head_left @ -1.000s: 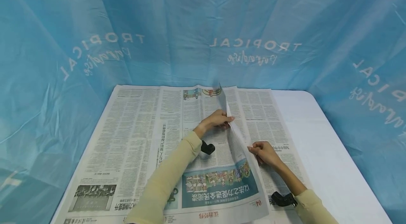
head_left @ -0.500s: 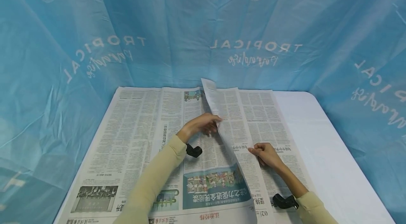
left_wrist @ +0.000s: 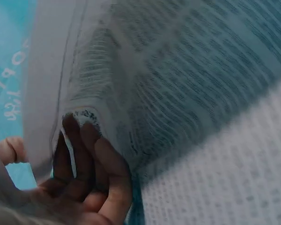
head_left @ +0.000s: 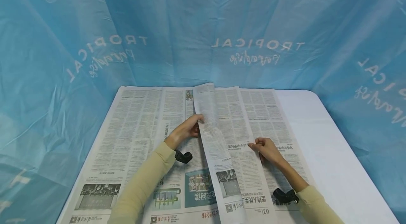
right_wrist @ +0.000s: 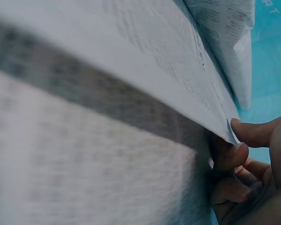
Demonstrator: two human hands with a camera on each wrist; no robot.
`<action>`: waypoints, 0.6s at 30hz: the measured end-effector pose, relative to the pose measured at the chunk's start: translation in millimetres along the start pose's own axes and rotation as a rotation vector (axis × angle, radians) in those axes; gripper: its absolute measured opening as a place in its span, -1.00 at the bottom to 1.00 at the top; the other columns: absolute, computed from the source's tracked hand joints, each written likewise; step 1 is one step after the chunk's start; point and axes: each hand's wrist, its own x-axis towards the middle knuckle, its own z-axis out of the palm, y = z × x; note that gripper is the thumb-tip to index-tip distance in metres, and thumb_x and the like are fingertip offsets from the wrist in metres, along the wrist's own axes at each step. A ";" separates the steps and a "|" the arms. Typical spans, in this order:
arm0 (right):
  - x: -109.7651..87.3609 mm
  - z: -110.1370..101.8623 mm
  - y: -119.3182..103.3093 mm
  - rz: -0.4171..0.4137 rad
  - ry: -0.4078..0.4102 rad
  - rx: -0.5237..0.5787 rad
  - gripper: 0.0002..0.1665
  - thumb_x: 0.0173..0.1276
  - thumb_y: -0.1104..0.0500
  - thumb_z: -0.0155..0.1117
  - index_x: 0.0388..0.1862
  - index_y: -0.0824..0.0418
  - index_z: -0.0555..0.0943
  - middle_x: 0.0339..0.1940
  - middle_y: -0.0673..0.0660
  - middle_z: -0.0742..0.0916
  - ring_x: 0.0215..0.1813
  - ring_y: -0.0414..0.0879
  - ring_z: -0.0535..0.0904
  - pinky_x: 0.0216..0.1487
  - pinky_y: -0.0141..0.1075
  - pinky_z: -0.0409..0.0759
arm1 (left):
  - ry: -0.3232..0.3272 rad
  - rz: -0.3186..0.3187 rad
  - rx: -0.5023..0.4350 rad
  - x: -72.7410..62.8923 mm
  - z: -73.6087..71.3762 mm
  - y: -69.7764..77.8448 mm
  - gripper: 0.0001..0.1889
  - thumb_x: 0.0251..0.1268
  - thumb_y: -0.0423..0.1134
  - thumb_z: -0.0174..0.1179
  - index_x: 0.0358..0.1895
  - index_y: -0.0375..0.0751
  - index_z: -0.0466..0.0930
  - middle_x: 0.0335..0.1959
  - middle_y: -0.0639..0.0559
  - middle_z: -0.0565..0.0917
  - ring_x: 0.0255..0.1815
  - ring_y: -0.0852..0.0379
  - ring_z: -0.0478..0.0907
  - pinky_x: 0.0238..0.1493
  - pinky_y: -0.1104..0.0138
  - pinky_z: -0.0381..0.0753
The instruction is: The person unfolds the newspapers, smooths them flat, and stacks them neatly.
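Note:
A newspaper (head_left: pixel 241 125) lies spread over the table, its upper sheet lifted and bent over toward the left. My left hand (head_left: pixel 188 128) holds the free edge of that lifted sheet, thumb on top and the other fingers beneath. In the left wrist view the raised page (left_wrist: pixel 196 70) arches over the curled fingers of the left hand (left_wrist: pixel 93 178). My right hand (head_left: pixel 265 150) pinches the right edge of a sheet underneath. The right wrist view shows this sheet's edge (right_wrist: pixel 178 89) between thumb and forefinger of the right hand (right_wrist: pixel 253 164), slightly raised above the page below.
A white tabletop (head_left: pixel 317 146) shows to the right of the paper. Blue printed curtain (head_left: pixel 196 41) hangs behind and on both sides. Black wrist cameras (head_left: pixel 184 157) sit at both wrists. Printed pages extend to the table's left side.
My left hand has moved left, drawing the upper sheet's edge with it, so the sheet folds over and more of the page beneath shows. The right hand stays nearly in place.

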 end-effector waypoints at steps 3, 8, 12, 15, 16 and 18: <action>8.7 0.5 -4.4 0.016 0.029 -0.019 -0.51 0.43 -0.01 0.23 -0.57 0.23 0.31 -0.83 -0.07 0.26 -0.80 -0.21 0.17 -0.71 -0.34 0.20 | 0.038 0.005 -0.004 0.7 -1.1 -3.8 -0.86 0.18 -0.31 -0.03 -0.20 -0.22 0.40 -0.44 0.03 0.59 -0.47 0.16 0.57 -0.42 0.34 0.58; 23.0 0.7 -6.2 0.076 0.082 0.034 -0.52 0.42 -0.06 0.23 -0.56 0.22 0.37 -0.83 -0.08 0.29 -0.79 -0.23 0.10 -0.71 -0.35 0.16 | -0.031 0.021 -0.015 0.4 -7.3 -11.4 -0.93 0.41 -0.31 0.01 -0.16 -0.24 0.42 -0.44 0.03 0.63 -0.45 0.17 0.62 -0.37 0.33 0.58; 29.9 0.8 -7.8 0.106 0.111 0.094 -0.55 0.42 -0.04 0.25 -0.53 0.25 0.47 -0.86 -0.09 0.30 -0.80 -0.24 0.06 -0.73 -0.36 0.12 | -0.092 0.118 -0.002 -7.7 -17.8 -16.6 -0.88 0.49 -0.26 0.06 -0.26 -0.18 0.37 -0.36 0.04 0.61 -0.37 0.18 0.61 -0.27 0.30 0.58; 32.7 0.5 -9.7 0.112 0.112 0.126 -0.59 0.41 0.00 0.25 -0.48 0.30 0.51 -0.87 -0.10 0.30 -0.82 -0.25 0.03 -0.74 -0.38 0.09 | -0.115 0.194 0.033 -15.4 -29.3 -19.4 -0.86 0.49 -0.25 0.06 -0.24 -0.25 0.44 -0.32 0.01 0.61 -0.33 0.16 0.61 -0.22 0.28 0.61; 33.2 0.2 -10.4 0.118 0.114 0.138 -0.60 0.40 0.01 0.26 -0.45 0.31 0.53 -0.87 -0.10 0.30 -0.82 -0.26 0.03 -0.74 -0.39 0.08 | -0.112 0.209 0.041 -16.9 -33.4 -20.4 -0.85 0.49 -0.25 0.08 -0.18 -0.29 0.51 -0.31 0.01 0.62 -0.32 0.16 0.63 -0.21 0.28 0.63; 33.9 -0.5 -11.2 0.129 0.113 0.153 -0.62 0.40 0.03 0.27 -0.42 0.34 0.53 -0.87 -0.10 0.31 -0.82 -0.27 0.02 -0.75 -0.40 0.08 | -0.093 0.215 0.051 -20.3 -41.9 -21.0 -0.80 0.48 -0.27 0.08 -0.07 -0.37 0.55 -0.31 0.02 0.64 -0.32 0.17 0.64 -0.20 0.28 0.65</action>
